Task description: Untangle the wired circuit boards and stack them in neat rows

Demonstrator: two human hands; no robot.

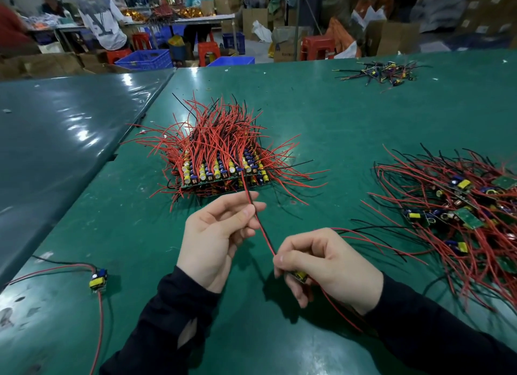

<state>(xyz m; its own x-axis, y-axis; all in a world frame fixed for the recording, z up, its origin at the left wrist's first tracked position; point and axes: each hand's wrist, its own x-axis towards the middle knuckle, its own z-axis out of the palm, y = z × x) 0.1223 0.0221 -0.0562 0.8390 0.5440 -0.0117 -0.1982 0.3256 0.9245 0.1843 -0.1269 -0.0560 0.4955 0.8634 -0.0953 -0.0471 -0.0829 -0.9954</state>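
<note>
My right hand (321, 265) grips a small circuit board (300, 276) with a yellow part, mostly hidden under the fingers. Its red and black wire pair (261, 229) runs up and left, taut, to my left hand (221, 234), which pinches it between thumb and fingers. Beyond the hands sits a stack of boards in rows (223, 173), their red and black wires fanning up and back. A tangled pile of wired boards (458, 215) lies at the right on the green table (321, 128).
One loose wired board (98, 280) lies near the left front. A small heap of wire scraps (383, 72) sits at the far right. A second table top (64, 139) adjoins on the left. People, red stools and blue crates fill the background.
</note>
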